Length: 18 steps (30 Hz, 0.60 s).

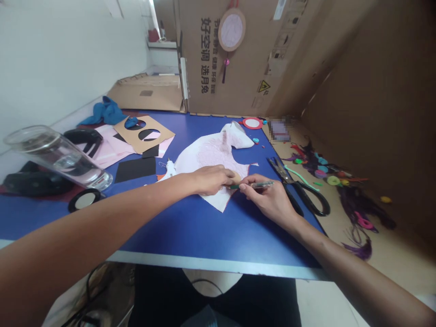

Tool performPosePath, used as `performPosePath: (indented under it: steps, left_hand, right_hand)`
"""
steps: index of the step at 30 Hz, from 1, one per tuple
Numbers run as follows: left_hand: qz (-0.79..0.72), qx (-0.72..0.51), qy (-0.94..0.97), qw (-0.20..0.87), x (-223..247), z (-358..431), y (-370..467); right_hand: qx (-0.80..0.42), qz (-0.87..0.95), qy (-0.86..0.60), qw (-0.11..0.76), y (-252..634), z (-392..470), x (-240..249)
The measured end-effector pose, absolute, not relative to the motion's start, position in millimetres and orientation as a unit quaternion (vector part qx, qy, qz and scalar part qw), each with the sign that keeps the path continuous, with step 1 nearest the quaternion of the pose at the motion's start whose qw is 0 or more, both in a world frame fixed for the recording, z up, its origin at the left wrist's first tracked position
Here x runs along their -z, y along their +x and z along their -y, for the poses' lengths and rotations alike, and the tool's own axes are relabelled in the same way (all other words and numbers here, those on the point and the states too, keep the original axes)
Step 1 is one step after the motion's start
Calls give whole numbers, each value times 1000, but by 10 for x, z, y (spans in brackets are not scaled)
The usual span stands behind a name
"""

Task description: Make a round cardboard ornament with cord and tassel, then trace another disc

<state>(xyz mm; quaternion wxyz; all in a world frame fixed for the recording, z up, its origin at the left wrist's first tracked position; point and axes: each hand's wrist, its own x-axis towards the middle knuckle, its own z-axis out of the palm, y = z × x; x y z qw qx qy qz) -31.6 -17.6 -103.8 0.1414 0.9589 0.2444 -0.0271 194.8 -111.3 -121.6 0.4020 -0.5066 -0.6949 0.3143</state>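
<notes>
A piece of white cloth [204, 152] with a pale pink pattern lies crumpled at its far end on the blue table. My left hand [214, 179] bears down on a small tan cardboard disc [235, 178] on the cloth's near part, fingers closed together and bent onto it. Between the fingers of my right hand [267, 197] is a slim green pen [264, 185], its tip against the disc's near edge. A white hot glue gun [169, 169] lies just beyond my left forearm, partly hidden by it.
Large black-handled scissors [311, 197] lie right of my right hand. Beads and purple tassels [354, 200] are strewn on the cardboard at right. A glass of water [73, 161], black card [135, 170] and a cardboard sheet with round holes [155, 127] are at left.
</notes>
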Motion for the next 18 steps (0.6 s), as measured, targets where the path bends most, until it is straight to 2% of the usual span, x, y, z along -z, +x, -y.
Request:
performPosePath:
  steps: [18]
  left_hand:
    - [-234, 39, 962, 136, 999, 202, -313]
  right_hand:
    - [-321, 681, -529, 391, 2047, 1131, 1157]
